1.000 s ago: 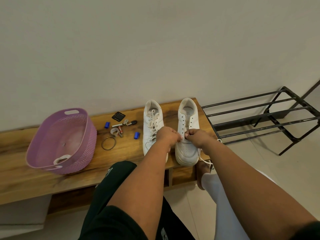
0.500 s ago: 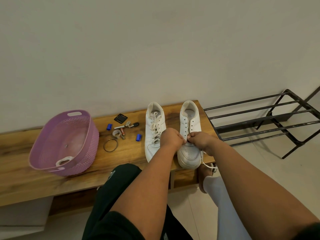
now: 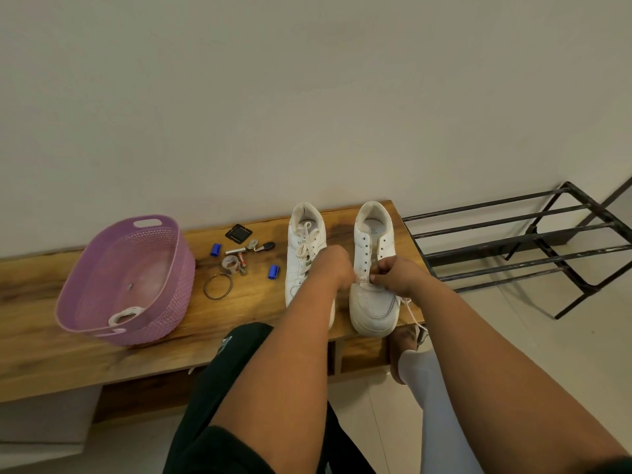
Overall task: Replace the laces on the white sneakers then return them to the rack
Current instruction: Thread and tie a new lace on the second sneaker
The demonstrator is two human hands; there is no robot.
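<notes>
Two white sneakers stand side by side on the wooden bench (image 3: 102,350), toes toward me. The left sneaker (image 3: 304,248) is laced and tied. The right sneaker (image 3: 372,268) has mostly bare eyelets. My left hand (image 3: 333,268) and my right hand (image 3: 393,275) meet over its lowest eyelets, each pinching the white lace (image 3: 362,278) there. A loose lace end (image 3: 412,311) trails off the bench edge at the right. The black metal shoe rack (image 3: 519,248) stands on the floor to the right.
A purple plastic basket (image 3: 130,278) with a coiled white lace (image 3: 124,314) sits on the bench's left part. Between basket and shoes lie small items: blue caps (image 3: 273,271), keys (image 3: 260,246), a bracelet (image 3: 218,285), a black square (image 3: 238,233). My knees are below the bench.
The view has tilted up a little, so everything sits lower in frame. Both hands stay on the right sneaker's lower eyelets, the right hand's fingers shifting slightly on the lace.
</notes>
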